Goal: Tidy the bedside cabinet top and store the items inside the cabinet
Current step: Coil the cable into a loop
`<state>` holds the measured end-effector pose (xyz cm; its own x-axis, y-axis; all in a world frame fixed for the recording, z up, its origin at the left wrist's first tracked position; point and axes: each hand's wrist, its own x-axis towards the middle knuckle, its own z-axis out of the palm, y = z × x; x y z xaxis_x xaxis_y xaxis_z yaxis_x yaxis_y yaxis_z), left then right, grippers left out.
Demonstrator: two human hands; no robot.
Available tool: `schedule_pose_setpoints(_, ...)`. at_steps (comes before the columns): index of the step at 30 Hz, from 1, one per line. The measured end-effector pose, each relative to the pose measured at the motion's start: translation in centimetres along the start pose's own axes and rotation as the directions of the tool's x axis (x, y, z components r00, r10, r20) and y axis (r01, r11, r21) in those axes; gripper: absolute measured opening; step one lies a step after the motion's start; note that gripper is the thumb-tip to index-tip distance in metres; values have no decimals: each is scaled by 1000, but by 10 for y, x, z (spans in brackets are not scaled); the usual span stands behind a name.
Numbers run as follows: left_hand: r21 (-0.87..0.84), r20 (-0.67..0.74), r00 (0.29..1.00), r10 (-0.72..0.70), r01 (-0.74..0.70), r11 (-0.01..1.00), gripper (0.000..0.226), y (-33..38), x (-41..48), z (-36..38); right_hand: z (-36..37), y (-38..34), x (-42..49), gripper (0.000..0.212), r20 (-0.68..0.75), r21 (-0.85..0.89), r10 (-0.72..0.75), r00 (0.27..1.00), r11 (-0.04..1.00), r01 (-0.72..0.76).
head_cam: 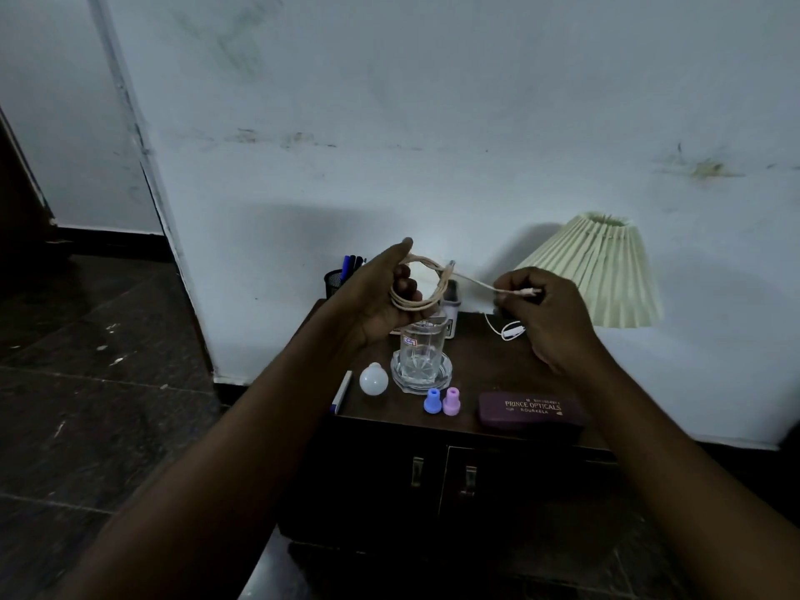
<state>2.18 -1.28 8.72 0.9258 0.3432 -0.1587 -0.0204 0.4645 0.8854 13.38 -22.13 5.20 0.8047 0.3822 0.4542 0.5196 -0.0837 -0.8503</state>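
My left hand [381, 296] holds a coiled white cable [426, 282] above the dark wooden bedside cabinet [489, 365]. My right hand [545, 313] pinches the cable's free end, stretched out to the right. On the top stand a clear glass [420, 348] on a glass dish, a white bulb [373, 378], a white marker [342, 391], a blue cap [432, 401], a pink cap [451, 401] and a purple spectacle case [532, 412]. The two cabinet doors [437, 478] are closed.
A black mesh pen holder [335, 282] with pens stands at the back left. A cream pleated lamp shade [601, 270] leans at the right, with a white cord and switch [508, 330] beside it. A small white box sits behind the glass. The wall lies directly behind.
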Motion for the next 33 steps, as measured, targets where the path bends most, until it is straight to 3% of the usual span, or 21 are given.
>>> schedule_pose_setpoints(4,-74,30,1000,-6,9,997,47,1,1,-1,4,2,-8,16,54,-277,-91,994,955,103)
schedule_pose_setpoints(10,-168,158,986,-53,80,982,45,-1,-9,10,19,-10,-12,6,15,-323,-146,989,935,143)
schedule_pose_setpoints(12,-134,205,974,-97,126,983,46,-3,-12,15,28,-13,-15,15,12,-344,-150,989,928,145)
schedule_pose_setpoints(13,-91,220,969,-113,135,987,45,-5,-12,16,33,-14,-16,20,17,-282,-117,993,952,117)
schedule_pose_setpoints(15,14,220,967,-129,129,992,43,-6,-12,17,42,-19,-20,13,27,106,36,999,994,-38)
schedule_pose_setpoints(16,55,216,967,-135,126,990,42,-5,-12,17,45,-21,-23,12,42,301,108,993,947,-116)
schedule_pose_setpoints(18,105,203,968,-145,126,987,38,-2,-12,15,46,-20,-24,14,22,493,210,977,848,-194)
schedule_pose_setpoints(20,126,188,971,-146,124,984,34,1,-12,10,44,-18,-21,5,-14,555,267,964,803,-214)
schedule_pose_setpoints(22,121,190,972,-140,118,986,31,2,-12,6,39,-20,-18,9,14,602,300,954,759,-248)
schedule_pose_setpoints(29,-11,182,973,-139,144,990,27,-5,-5,8,33,-18,-17,23,451,679,189,872,562,-472)
schedule_pose_setpoints(31,-43,165,976,-143,152,987,25,-7,-2,11,31,-14,-15,30,540,694,135,831,487,-530)
schedule_pose_setpoints(33,-78,158,974,-163,177,981,25,-7,-1,13,30,-14,-13,34,591,676,103,800,478,-561)
